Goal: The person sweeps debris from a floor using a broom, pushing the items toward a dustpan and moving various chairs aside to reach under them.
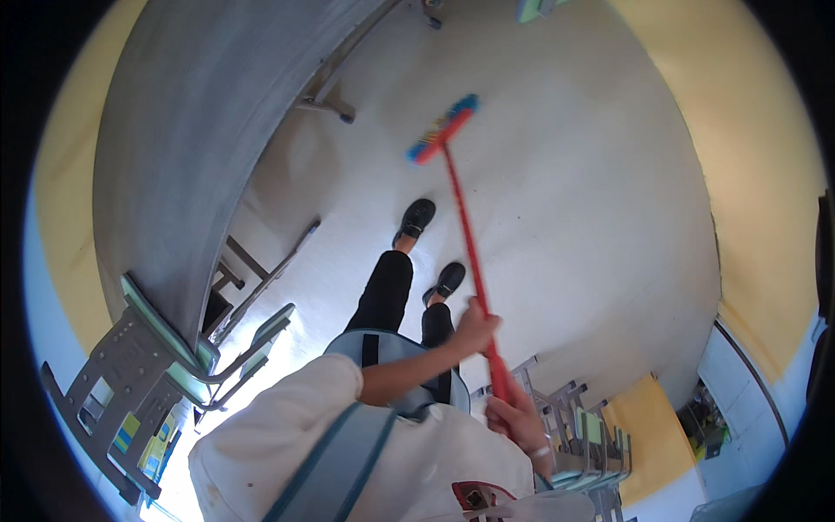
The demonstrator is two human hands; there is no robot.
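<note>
A push broom (466, 228) with a red handle and a red head stands out in front of me, its blue and yellow bristles over the grey floor. My left hand (476, 327) wraps the lower-middle part of the handle. Closer to my body, my right hand (516, 417) grips the thick red end of the same handle; a light band circles that wrist. The broom head lies beyond my black shoes (417, 218). Small dark specks dot the floor (554, 215) to the right of the handle.
A long grey table (189, 117) runs along the left, its metal legs reaching the floor. A green and grey chair (124, 365) stands at its near end. Stacked chairs (587, 437) are at the lower right, beside a yellow panel (652, 430). A yellow and white wall (730, 130) borders the right.
</note>
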